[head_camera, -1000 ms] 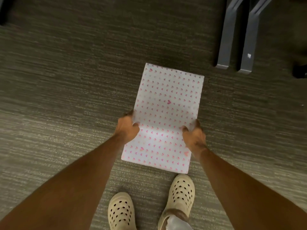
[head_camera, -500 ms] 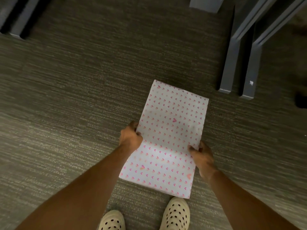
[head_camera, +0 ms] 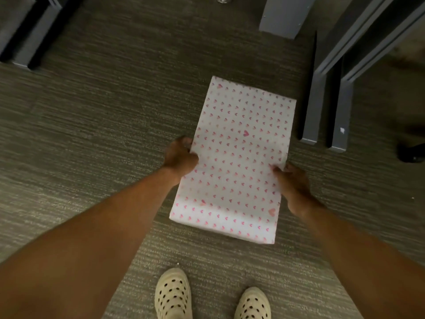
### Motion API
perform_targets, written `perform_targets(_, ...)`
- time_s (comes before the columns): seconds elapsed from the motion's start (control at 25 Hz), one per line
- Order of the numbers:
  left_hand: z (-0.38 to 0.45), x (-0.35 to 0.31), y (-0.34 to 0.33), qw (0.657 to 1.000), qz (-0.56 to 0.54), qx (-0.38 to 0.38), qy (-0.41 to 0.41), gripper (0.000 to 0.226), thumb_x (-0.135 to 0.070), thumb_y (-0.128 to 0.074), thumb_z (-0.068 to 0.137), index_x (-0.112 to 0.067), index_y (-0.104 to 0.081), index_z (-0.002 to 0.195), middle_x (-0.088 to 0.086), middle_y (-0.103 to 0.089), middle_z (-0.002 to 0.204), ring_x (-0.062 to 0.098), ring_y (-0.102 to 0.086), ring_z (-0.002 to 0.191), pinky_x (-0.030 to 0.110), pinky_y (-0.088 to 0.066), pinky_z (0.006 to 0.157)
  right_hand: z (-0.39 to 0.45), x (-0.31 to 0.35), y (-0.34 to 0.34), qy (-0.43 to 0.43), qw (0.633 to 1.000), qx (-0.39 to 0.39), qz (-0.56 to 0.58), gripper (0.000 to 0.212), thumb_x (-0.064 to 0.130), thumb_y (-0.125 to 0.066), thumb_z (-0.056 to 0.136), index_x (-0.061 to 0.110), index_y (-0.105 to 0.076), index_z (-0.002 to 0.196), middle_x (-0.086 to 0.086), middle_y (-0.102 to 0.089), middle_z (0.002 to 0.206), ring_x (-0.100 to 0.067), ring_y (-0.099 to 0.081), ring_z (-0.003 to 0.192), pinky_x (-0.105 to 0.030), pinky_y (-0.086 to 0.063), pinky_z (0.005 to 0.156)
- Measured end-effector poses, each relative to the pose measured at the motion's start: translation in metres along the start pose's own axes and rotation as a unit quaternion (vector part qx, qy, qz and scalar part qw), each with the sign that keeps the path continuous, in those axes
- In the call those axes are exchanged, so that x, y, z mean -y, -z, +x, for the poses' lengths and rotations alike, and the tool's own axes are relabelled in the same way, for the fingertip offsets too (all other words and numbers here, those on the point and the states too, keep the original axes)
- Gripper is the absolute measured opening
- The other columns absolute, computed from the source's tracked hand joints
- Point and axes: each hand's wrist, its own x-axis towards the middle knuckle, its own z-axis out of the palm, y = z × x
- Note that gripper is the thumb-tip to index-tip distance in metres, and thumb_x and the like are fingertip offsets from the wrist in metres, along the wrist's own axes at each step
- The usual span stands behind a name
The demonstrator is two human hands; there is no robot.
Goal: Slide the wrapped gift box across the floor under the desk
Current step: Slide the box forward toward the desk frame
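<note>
The wrapped gift box (head_camera: 239, 143), white paper with small pink hearts, lies flat on the grey carpet with its long axis running away from me. My left hand (head_camera: 180, 156) grips its left edge near the middle. My right hand (head_camera: 292, 183) grips the right edge a little nearer to me. Both thumbs rest on the top face. Grey metal desk legs (head_camera: 312, 107) stand just right of the box's far end, and the desk frame (head_camera: 368, 35) slopes up to the top right.
A grey panel foot (head_camera: 284, 17) stands beyond the box. More grey legs (head_camera: 30, 38) are at the top left. A dark object (head_camera: 411, 153) sits at the right edge. My two cream clogs (head_camera: 173, 295) are on the carpet close behind the box.
The box has travelled forward over the carpet, away from my feet and alongside the desk legs. My hands have kept their hold on both sides, and more of the desk frame has come into sight.
</note>
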Motion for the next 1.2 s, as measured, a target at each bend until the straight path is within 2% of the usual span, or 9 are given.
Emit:
perform_targets(0.08,0.015,-0.008,0.013,0.998,-0.029,0.038,-0.034,0.028,0.001,-0.056,0.085,-0.013,-0.060,0.109,0.003,-0.065,0.106,0.022,-0.063,0.098,0.019,-0.051,0.061,0.011,0.019,-0.008,0.017,1.000,0.000,-0.004,0.029,0.040,-0.058,0.095,0.026,-0.063,0.120,0.005,-0.065,0.116,-0.019,-0.064,0.103,-0.034,-0.057,0.077)
perform_targets(0.16,0.038,-0.020,0.015,0.999,-0.007,0.028,-0.029,0.034,-0.002,-0.058,0.086,-0.013,-0.059,0.117,0.007,-0.064,0.116,0.027,-0.062,0.106,0.032,-0.055,0.074,0.026,0.034,-0.012,0.020,1.000,-0.008,-0.001,0.035,0.038,-0.057,0.096,0.023,-0.060,0.127,-0.001,-0.063,0.128,-0.024,-0.062,0.112,-0.044,-0.055,0.090)
perform_targets(0.24,0.068,-0.032,0.007,1.000,0.012,-0.015,0.007,0.036,-0.007,-0.061,0.087,-0.017,-0.057,0.122,0.008,-0.061,0.123,0.029,-0.060,0.110,0.041,-0.056,0.083,0.051,0.046,-0.014,0.031,0.999,-0.005,0.013,0.035,0.036,-0.057,0.096,0.020,-0.058,0.127,-0.004,-0.061,0.131,-0.026,-0.060,0.116,-0.045,-0.053,0.094)
perform_targets(0.4,0.129,-0.048,-0.008,0.999,-0.017,-0.025,0.015,0.035,-0.007,-0.059,0.089,-0.016,-0.054,0.123,0.010,-0.058,0.127,0.031,-0.058,0.113,0.047,-0.055,0.090,0.115,0.069,-0.024,0.055,0.998,-0.026,0.008,0.037,0.035,-0.061,0.094,0.016,-0.059,0.125,-0.007,-0.060,0.132,-0.028,-0.059,0.118,-0.045,-0.052,0.096)
perform_targets(0.52,0.171,-0.062,-0.018,0.999,-0.016,-0.028,0.002,0.038,-0.006,-0.059,0.088,-0.016,-0.053,0.124,0.010,-0.058,0.126,0.031,-0.059,0.112,0.045,-0.055,0.089,0.165,0.079,-0.026,0.054,0.997,-0.044,-0.023,0.036,0.041,-0.063,0.091,0.020,-0.061,0.121,-0.007,-0.063,0.127,-0.028,-0.060,0.114,-0.046,-0.054,0.093)
perform_targets(0.68,0.224,-0.091,-0.040,0.999,-0.011,-0.034,-0.019,0.032,-0.008,-0.059,0.089,-0.017,-0.058,0.120,0.006,-0.061,0.118,0.029,-0.061,0.105,0.038,-0.056,0.079,0.228,0.093,-0.021,0.071,0.995,-0.068,-0.018,0.013,0.042,-0.065,0.089,0.031,-0.059,0.088,-0.003,-0.066,0.107,-0.022,-0.064,0.093,-0.032,-0.053,0.066)
perform_targets(0.84,0.267,-0.108,-0.060,0.999,-0.005,-0.035,-0.032,0.034,-0.009,-0.058,0.089,-0.017,-0.057,0.122,0.007,-0.060,0.116,0.027,-0.061,0.099,0.030,-0.052,0.063,0.277,0.105,-0.015,0.086,0.991,-0.098,-0.034,0.019,0.046,-0.066,0.086,0.032,-0.055,0.079,0.001,-0.065,0.089,-0.016,-0.064,0.076,-0.024,-0.046,0.052)
perform_targets(1.04,0.299,-0.117,-0.081,0.998,-0.001,-0.041,-0.042,0.033,-0.009,-0.053,0.091,-0.015,-0.058,0.122,0.009,-0.061,0.117,0.026,-0.061,0.099,0.030,-0.050,0.062,0.316,0.113,-0.013,0.090,0.985,-0.135,-0.055,0.032,0.048,-0.068,0.084,0.032,-0.044,0.070,0.007,-0.054,0.075,-0.013,-0.055,0.063,-0.023,-0.038,0.045)
perform_targets(1.2,0.312,-0.122,-0.089,0.998,0.014,-0.042,-0.045,0.033,-0.011,-0.052,0.092,-0.016,-0.059,0.124,0.009,-0.063,0.112,0.025,-0.062,0.092,0.028,-0.050,0.057,0.332,0.115,-0.011,0.102,0.987,-0.110,-0.060,0.028,0.046,-0.066,0.086,0.032,-0.046,0.072,0.007,-0.053,0.078,-0.012,-0.054,0.067,-0.024,-0.040,0.049)
